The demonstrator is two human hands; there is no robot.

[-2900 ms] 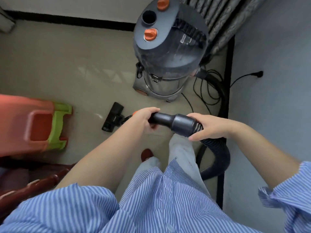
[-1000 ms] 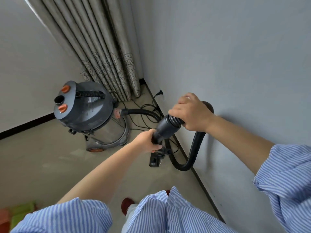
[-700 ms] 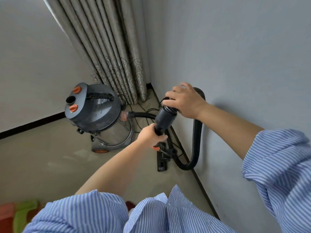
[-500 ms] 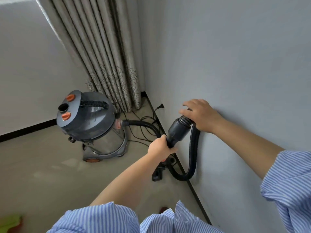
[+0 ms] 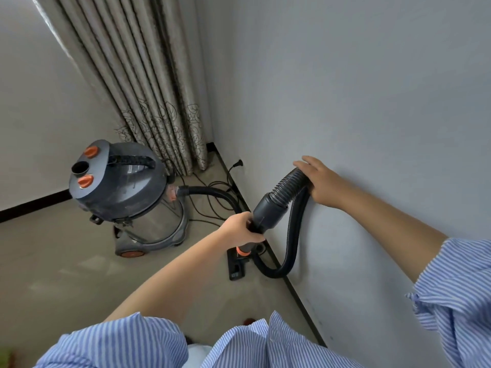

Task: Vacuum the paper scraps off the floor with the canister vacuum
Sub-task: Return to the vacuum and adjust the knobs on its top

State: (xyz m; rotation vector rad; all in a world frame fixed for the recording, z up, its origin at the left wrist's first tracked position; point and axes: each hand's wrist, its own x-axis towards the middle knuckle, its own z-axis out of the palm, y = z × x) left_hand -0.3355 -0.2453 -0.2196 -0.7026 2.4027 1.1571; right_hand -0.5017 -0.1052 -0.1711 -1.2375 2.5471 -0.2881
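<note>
While my left hand (image 5: 243,229) grips the wand (image 5: 265,216), my right hand (image 5: 318,181) clasps the hose (image 5: 287,181); the canister vacuum (image 5: 127,192) stands at ten o'clock.

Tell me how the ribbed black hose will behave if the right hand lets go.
Likely floppy: the hose sags from the right hand into a loop near the floor. It would probably drop, not stand. The left hand grips the stiffer-looking wand, which should stay put.
</note>
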